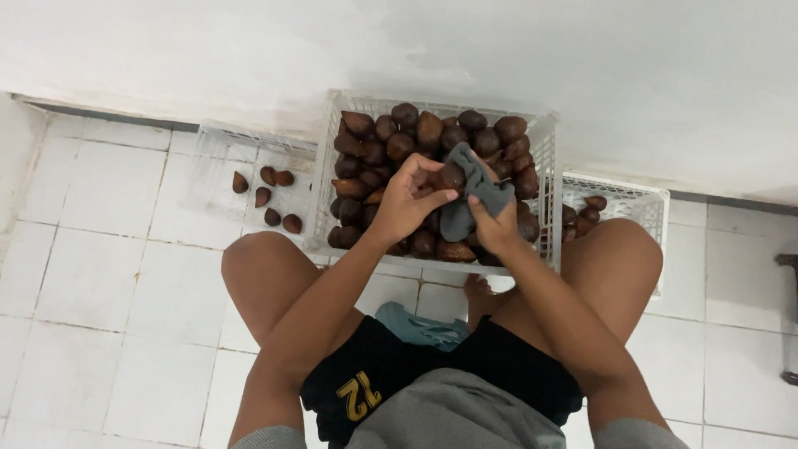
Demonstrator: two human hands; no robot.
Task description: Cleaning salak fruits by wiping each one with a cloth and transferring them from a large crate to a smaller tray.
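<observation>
My left hand [407, 199] grips a dark brown scaly fruit [452, 175] over the middle white crate [545, 145]. My right hand [496, 226] holds a grey cloth [475, 198] pressed against that fruit. The crate below both hands is heaped with several more brown fruits [391, 137]. My bare knees flank the crate's near side.
A low white crate [218, 141] on the left holds several loose fruits [268, 197]. Another white crate [644, 204] on the right holds a few fruits. White wall behind, white tiled floor around. A teal cloth [420, 326] lies between my legs. A dark object sits at the right edge.
</observation>
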